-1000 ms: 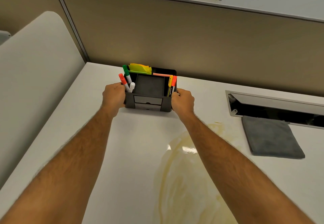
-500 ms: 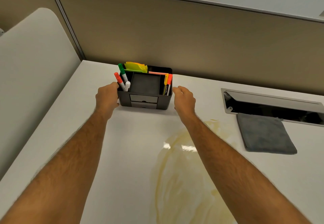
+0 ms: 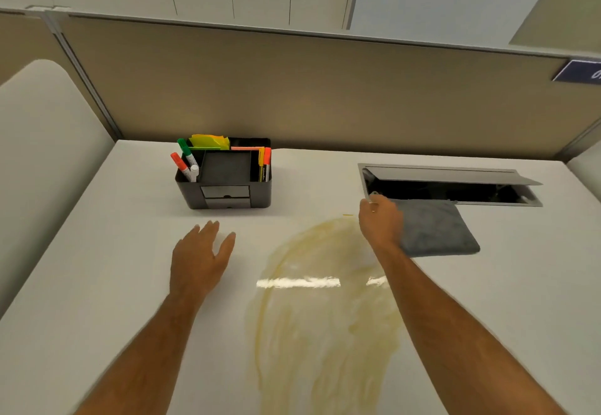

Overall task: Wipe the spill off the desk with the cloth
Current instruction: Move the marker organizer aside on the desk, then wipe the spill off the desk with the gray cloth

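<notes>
One cloth [image 3: 435,229], long axis left-right, lies just right of the spill [image 3: 325,300]; right hand [image 3: 379,221] touching its left edge, curled, grip unclear; left hand [image 3: 200,258] spread, farther left

left hand [image 3: 200,260] flat, fingers spread; right hand [image 3: 379,221] curled, arm outstretched.
</notes>
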Tool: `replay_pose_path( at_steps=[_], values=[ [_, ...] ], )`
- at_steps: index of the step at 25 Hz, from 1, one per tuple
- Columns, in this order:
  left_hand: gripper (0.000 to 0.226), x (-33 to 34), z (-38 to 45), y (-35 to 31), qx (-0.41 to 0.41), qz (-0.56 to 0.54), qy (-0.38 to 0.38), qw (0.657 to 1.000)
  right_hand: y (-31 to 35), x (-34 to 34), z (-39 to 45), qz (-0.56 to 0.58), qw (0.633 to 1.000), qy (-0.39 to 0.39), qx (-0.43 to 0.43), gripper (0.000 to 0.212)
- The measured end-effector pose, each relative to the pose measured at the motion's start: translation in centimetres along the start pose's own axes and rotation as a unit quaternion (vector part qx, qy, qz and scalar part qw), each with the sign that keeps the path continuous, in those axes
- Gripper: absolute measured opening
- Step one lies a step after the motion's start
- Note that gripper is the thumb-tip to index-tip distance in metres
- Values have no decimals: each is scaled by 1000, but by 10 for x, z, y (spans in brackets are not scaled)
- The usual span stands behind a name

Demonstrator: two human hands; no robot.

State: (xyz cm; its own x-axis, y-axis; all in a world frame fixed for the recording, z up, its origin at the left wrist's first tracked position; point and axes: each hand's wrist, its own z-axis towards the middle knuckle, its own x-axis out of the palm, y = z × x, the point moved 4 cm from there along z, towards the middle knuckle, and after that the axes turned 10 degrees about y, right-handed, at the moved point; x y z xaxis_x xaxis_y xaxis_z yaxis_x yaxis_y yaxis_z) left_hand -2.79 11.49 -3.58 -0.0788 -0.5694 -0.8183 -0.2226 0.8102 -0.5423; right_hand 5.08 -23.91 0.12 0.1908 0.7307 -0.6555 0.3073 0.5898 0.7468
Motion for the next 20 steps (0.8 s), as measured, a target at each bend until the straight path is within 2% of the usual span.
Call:
replay_pose_path(
  at_steps=[2,4,11,15,20],
  values=[
    [84,17,-17,-2,46,108,31,993,-27,-23,-1,-92,996,-8,-12,33],
    [94,35,-32,5,46,154,56,985,-53,-42,0,-156,987,-14,-20,29],
    [89,64,-47,21,27,208,53,976,-87,-50,17,-323,946,27,-14,43],
    [87,62,-46,20,28,221,44,974,-89,-41,26,-353,934,19,-47,26],
    [85,62,-47,19,24,215,50,975,-89,-49,44,-332,939,39,-76,23]
  ],
)
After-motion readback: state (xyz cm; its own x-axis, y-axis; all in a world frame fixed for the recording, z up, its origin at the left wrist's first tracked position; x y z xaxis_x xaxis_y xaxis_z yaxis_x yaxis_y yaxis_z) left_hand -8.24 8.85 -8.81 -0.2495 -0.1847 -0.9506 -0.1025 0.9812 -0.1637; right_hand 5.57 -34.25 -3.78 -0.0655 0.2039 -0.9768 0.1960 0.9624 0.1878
